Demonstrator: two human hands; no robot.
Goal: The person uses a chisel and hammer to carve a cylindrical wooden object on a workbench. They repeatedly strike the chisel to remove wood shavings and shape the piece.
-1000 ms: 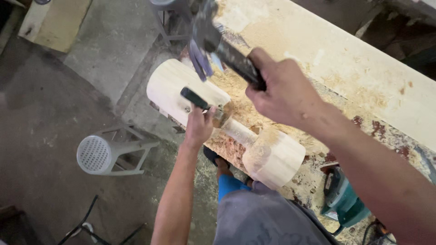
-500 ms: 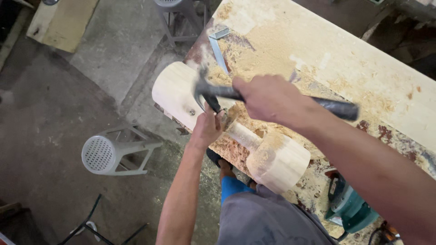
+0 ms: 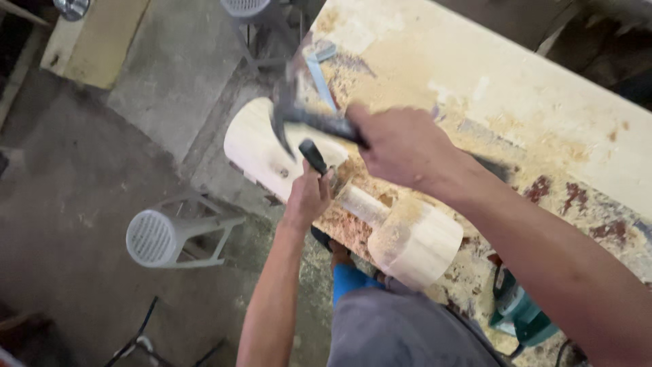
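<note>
A pale carved wooden piece, with two thick round ends joined by a narrow neck, lies on the sawdust-covered workbench. My left hand grips a black-handled chisel set against the piece near the neck. My right hand holds a hammer by its dark handle, the blurred head just above and left of the chisel's handle end.
A grey plastic stool lies on its side on the concrete floor at the left. Another stool stands at the top. A teal power tool sits low at the right. A metal square rests on the bench.
The hammer swung down from a raised position toward the chisel's handle and now sits just above it. My left hand has kept the chisel in place on the wood.
</note>
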